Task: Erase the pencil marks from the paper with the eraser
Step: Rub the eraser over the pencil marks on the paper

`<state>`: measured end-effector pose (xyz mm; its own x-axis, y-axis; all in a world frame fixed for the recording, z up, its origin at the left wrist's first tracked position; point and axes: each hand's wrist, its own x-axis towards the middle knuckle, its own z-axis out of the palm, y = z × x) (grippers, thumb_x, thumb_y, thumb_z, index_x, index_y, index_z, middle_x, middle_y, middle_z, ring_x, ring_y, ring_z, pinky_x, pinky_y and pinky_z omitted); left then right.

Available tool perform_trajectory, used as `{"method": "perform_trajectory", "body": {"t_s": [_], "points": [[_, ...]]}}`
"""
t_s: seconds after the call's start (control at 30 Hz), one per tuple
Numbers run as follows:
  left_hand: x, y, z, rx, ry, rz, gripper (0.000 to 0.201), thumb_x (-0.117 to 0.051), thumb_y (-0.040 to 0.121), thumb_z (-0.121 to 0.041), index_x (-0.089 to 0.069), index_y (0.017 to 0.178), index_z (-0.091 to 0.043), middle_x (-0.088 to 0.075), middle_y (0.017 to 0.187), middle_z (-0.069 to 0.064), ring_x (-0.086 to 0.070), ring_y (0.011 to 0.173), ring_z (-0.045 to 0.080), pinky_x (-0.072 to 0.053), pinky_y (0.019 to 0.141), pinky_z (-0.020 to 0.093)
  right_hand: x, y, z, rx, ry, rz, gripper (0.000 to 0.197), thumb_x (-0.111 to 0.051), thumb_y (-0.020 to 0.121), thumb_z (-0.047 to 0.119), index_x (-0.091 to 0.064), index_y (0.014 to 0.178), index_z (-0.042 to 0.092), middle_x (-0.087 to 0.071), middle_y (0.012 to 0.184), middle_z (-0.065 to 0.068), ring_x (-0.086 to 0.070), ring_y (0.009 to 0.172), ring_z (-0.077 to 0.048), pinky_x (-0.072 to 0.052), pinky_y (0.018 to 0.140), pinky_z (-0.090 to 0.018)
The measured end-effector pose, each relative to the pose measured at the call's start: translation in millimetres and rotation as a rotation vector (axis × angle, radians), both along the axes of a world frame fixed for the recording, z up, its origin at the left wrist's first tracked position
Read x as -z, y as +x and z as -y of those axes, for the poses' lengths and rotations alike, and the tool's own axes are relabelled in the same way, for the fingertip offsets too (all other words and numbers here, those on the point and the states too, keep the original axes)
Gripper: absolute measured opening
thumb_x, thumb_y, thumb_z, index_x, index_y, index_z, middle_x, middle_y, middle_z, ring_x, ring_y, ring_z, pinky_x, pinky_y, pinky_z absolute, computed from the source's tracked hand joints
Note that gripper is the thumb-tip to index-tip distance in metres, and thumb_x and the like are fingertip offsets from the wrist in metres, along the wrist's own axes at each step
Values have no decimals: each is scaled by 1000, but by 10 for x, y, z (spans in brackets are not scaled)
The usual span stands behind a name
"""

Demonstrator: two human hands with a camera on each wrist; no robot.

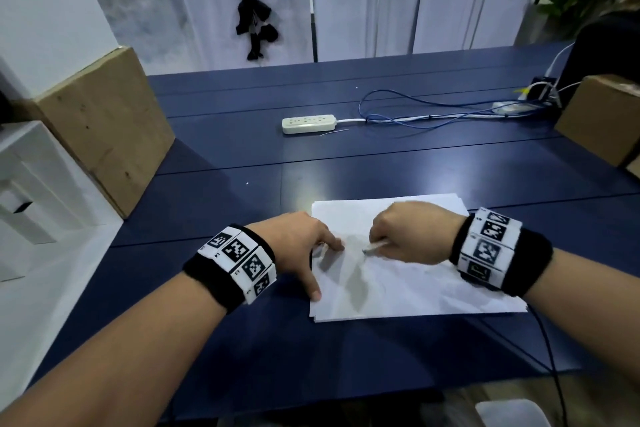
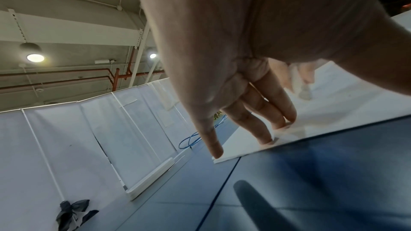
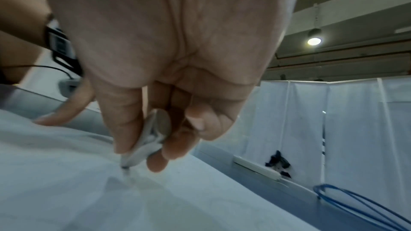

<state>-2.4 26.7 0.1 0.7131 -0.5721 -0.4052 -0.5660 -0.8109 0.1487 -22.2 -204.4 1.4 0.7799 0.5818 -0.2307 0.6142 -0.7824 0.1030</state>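
Observation:
A white sheet of paper (image 1: 415, 284) lies on the dark blue table (image 1: 225, 322), slightly wrinkled; I cannot make out pencil marks on it. My left hand (image 1: 311, 246) presses its left edge flat with straight spread fingers (image 2: 266, 129). My right hand (image 1: 398, 236) is curled round a slim grey-white stick eraser (image 1: 375, 247). In the right wrist view thumb and fingers pinch the eraser (image 3: 142, 148), and its tip touches the paper (image 3: 111, 199) just right of the left fingertips.
A cream power strip (image 1: 308, 124) and loops of blue cable (image 1: 433, 114) lie farther back on the table. Cardboard boxes stand at the left (image 1: 104, 135) and right (image 1: 602, 118). A black cable (image 1: 550, 350) runs from my right wrist over the near edge.

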Motion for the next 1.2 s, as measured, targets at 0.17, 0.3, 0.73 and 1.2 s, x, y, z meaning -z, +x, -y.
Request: {"method": "perform_trajectory", "body": {"t_s": [0.17, 0.3, 0.73, 1.2], "points": [[33, -3, -13, 34, -58, -19, 89, -93, 56, -48, -59, 137, -30, -49, 142, -16, -48, 127, 7, -41, 107, 31, -18, -268, -22, -95, 73, -199, 40, -48, 92, 56, -69, 107, 26, -71, 104, 5, -63, 97, -22, -53, 82, -38], [37, 0, -20, 51, -40, 11, 89, -91, 59, -51, -57, 139, -34, -39, 142, -14, -47, 125, 9, -40, 103, 24, -14, 74, -12, 112, 65, -53, 39, -50, 92, 57, -68, 90, 22, -69, 88, -2, -64, 85, -30, -56, 75, -43], [28, -61, -37, 11, 62, 53, 99, -84, 60, -65, -46, 145, -34, -43, 145, -19, -43, 129, 9, -25, 108, 43, 25, 120, -13, 95, 124, -67, 42, -53, 90, 59, -69, 87, 21, -69, 82, 2, -62, 78, -24, -57, 72, -40], [41, -30, 5, 10, 111, 41, 96, -86, 56, -64, -51, 140, -34, -45, 142, -17, -43, 130, 10, -26, 106, 44, 49, -102, -62, -4, 92, -4, 34, -51, 95, 49, -68, 89, 20, -70, 91, -1, -63, 87, -26, -54, 76, -39]]}}
